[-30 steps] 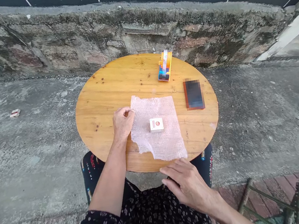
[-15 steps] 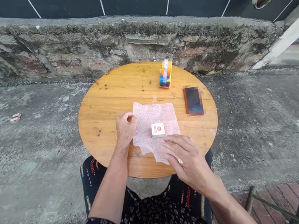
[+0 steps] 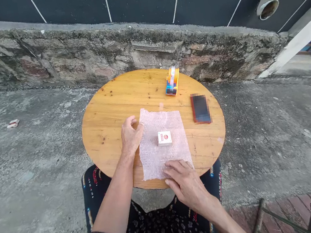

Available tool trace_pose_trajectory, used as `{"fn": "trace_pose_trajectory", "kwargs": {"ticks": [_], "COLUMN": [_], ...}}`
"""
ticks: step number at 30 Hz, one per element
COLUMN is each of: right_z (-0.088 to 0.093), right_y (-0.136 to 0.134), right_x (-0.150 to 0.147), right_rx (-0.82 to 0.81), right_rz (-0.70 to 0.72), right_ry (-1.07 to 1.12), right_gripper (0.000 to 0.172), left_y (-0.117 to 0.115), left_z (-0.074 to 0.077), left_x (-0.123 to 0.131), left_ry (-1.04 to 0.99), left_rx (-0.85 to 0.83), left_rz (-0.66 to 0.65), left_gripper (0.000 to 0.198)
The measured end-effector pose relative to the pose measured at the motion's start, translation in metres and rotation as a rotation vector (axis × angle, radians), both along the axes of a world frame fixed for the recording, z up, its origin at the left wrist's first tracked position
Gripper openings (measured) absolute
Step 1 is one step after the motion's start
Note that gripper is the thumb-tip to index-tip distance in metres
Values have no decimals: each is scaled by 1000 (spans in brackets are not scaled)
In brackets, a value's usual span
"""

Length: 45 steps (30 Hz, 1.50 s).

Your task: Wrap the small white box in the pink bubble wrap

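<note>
A sheet of pinkish bubble wrap (image 3: 152, 152) lies flat on the round wooden table (image 3: 103, 116). Near the middle of the sheet sits a small white box (image 3: 164, 138) with red print on top, untouched by either hand. My left hand (image 3: 131, 136) rests at the sheet's left edge, thumb and fingers apart, the thumb touching the wrap. Across the near right part of the wrap lies my right hand (image 3: 184, 180), its fingers stretched out flat and covering that corner.
A tape dispenser (image 3: 172, 81) in orange and blue stands at the table's far side. To the right lies a phone (image 3: 200, 108), blurred out. Behind the table runs a stone ledge (image 3: 76, 58); a metal frame (image 3: 287, 217) stands at the lower right.
My right hand has moved from beside the box to the near edge of the wrap, which now lies flatter there. The left thumb and finger have parted at the left edge.
</note>
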State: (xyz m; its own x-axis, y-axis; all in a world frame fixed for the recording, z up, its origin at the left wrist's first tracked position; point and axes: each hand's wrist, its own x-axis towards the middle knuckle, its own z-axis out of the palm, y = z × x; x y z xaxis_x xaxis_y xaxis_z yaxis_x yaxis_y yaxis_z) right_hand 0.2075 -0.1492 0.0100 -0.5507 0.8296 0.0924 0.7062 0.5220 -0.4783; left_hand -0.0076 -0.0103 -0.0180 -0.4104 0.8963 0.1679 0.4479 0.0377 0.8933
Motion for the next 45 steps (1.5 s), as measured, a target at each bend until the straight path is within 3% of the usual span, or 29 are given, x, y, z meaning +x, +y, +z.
{"fn": "trace_pose_trajectory", "kwargs": {"ticks": [4, 8, 13, 17, 27, 37, 45], "right_z": [-3, -4, -7, -7, -5, -15, -3], "right_y": [-3, -2, -1, 0, 5, 7, 8], "right_x": [3, 5, 3, 2, 0, 17, 35], "right_rx": [-4, -10, -5, 8, 11, 25, -18], "right_rz": [3, -5, -17, -24, -23, -64, -153], "right_ry": [12, 35, 62, 95, 164, 297, 390], "right_gripper": [23, 22, 22, 20, 20, 19, 20], "left_y": [-12, -41, -84, -105, -105, -108, -108], "left_z": [5, 6, 3, 3, 8, 8, 7], "left_x": [-1, -4, -2, 1, 2, -1, -7], "left_ry": [10, 107, 304, 374, 400, 551, 548], "left_rx": [-54, -66, -80, -104, -130, -121, -90], "left_rz": [-19, -67, -107, -121, -163, -233, -242], "left_gripper": [59, 71, 74, 70, 55, 47, 40]}}
